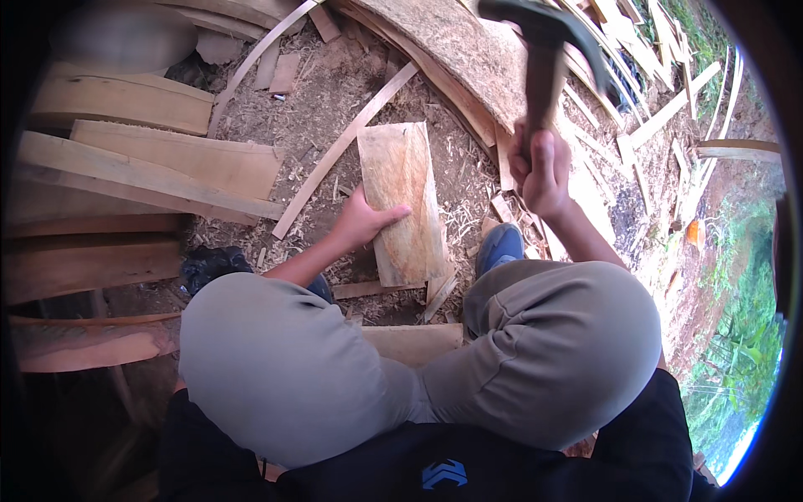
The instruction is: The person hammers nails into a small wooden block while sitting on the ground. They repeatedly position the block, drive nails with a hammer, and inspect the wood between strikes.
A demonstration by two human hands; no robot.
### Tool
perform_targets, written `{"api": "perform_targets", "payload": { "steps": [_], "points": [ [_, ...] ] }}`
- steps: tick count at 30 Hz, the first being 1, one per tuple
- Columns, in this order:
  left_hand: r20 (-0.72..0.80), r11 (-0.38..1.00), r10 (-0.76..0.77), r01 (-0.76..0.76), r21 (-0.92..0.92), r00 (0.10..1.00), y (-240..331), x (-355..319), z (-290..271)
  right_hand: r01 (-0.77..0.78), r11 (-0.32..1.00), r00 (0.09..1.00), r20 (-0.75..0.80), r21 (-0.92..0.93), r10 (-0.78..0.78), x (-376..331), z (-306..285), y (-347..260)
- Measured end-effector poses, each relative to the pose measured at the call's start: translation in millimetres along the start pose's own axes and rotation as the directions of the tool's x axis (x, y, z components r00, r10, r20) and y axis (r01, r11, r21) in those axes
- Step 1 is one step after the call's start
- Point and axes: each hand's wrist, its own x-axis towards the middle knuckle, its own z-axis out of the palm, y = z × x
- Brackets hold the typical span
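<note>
Shoes flank block's near end. L hand grips block's L edge; R hand, closed on tool, is up R of block, w/o contact. Block's roughly squared, prob. partway; what's left unclear. Shavings R of block.

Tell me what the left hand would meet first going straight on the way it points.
Most likely the wooden board: the left hand is already at its left edge, thumb over the upward face. Its other fingers are mostly hidden, so their depth is unclear.
</note>
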Motion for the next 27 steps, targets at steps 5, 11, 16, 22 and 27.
{"api": "perform_targets", "payload": {
  "steps": [5,11,16,22,27],
  "points": [
    [0.013,1.000,0.012,-0.013,0.009,1.000,0.9,1.5,-0.9,-0.267,0.721,0.840,0.213,-0.639,0.499,-31.7,10.8,56.0],
    [-0.032,0.996,-0.049,0.051,0.068,0.998,-5.3,-2.9,-11.1,-0.369,0.871,0.911,0.059,-0.325,0.408,7.7,-10.5,-8.2],
    [0.022,0.999,-0.002,0.002,0.033,1.000,8.5,2.4,4.1,-0.120,0.971,0.992,0.013,-0.209,0.125,-6.7,-6.6,11.4],
    [-0.001,1.000,0.001,-0.001,0.030,1.000,-5.5,-0.9,-6.7,-0.515,0.552,0.650,0.122,-0.655,0.750,21.0,1.4,-2.9],
    [-0.012,1.000,-0.011,0.011,0.014,1.000,8.8,-8.6,-7.1,-0.244,0.830,0.952,0.037,-0.501,0.302,62.8,-6.0,-69.4]
  ]
}}
